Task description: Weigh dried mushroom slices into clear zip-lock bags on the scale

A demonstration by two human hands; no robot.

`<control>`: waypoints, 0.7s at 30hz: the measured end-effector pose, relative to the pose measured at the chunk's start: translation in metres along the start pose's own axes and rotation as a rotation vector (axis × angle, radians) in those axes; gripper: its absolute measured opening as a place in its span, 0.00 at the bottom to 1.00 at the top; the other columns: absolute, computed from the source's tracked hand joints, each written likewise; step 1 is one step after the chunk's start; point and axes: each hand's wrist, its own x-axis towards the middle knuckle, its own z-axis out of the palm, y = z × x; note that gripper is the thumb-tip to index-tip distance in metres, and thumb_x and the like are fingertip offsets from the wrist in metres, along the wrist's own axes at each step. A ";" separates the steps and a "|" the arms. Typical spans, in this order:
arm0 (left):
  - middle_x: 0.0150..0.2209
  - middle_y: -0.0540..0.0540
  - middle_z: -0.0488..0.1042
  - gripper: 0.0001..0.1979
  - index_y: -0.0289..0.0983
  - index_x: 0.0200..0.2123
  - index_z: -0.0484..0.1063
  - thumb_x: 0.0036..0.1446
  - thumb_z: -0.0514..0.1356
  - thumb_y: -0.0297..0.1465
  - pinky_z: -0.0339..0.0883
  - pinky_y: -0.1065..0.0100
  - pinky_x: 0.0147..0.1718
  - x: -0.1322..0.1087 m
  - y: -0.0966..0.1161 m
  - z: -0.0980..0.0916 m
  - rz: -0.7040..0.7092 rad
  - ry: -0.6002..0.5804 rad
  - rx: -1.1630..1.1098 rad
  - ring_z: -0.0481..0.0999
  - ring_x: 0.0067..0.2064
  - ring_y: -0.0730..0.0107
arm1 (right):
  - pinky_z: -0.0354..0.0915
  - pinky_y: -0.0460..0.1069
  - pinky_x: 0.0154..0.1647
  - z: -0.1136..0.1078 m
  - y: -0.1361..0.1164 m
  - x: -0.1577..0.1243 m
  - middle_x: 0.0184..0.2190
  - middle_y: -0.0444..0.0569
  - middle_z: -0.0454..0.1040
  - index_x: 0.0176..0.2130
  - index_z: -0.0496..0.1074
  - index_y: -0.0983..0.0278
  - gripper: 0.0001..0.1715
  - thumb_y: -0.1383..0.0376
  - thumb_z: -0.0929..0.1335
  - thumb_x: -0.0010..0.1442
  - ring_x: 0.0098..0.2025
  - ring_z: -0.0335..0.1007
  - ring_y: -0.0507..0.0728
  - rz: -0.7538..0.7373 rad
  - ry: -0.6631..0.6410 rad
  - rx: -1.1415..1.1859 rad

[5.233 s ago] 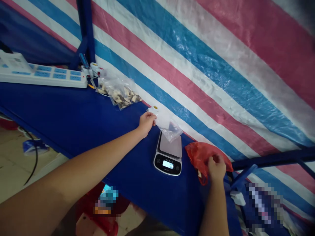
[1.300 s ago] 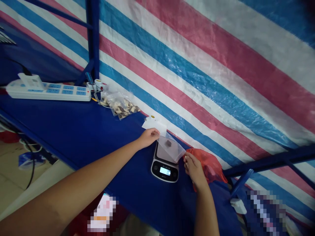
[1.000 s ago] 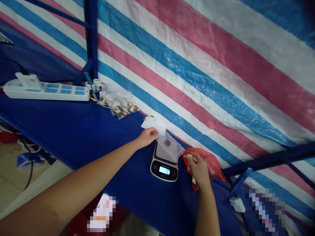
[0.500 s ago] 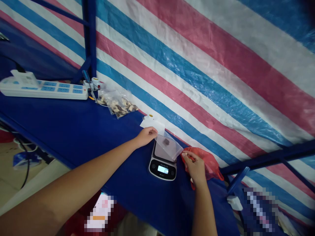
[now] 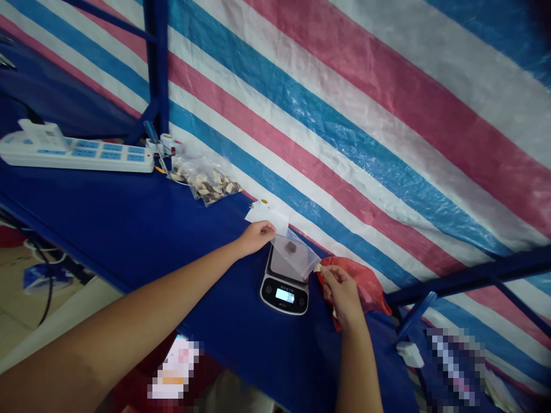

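A small digital scale (image 5: pixel 284 289) sits on the blue table (image 5: pixel 129 223), its display lit. A clear plastic bag (image 5: pixel 297 255) with a dark piece inside lies on the scale's platform. My left hand (image 5: pixel 256 236) pinches the bag's far corner, fingers closed. My right hand (image 5: pixel 340 287) holds a small pale piece in its fingertips at the bag's open edge, just right of the scale. A red plastic bag (image 5: pixel 365 284) lies under and behind that hand.
A white power strip (image 5: pixel 77 156) lies at the table's left end. A clear bag of pale and dark pieces (image 5: pixel 206 180) rests near the blue post (image 5: pixel 155 63). A striped tarp (image 5: pixel 365 115) hangs behind. Blue frame bars (image 5: pixel 465 278) stand at right.
Five seconds ago my right hand was on the red bag and the clear bag was empty. Now a dark piece lies in the bag and my right hand has come to its edge.
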 end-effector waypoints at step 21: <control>0.29 0.50 0.74 0.06 0.36 0.34 0.75 0.52 0.63 0.30 0.66 0.67 0.37 0.000 0.001 -0.001 -0.007 -0.018 0.011 0.73 0.33 0.69 | 0.42 0.40 0.13 0.009 0.007 0.007 0.22 0.40 0.73 0.35 0.71 0.63 0.29 0.49 0.80 0.41 0.15 0.54 0.44 0.052 0.069 0.055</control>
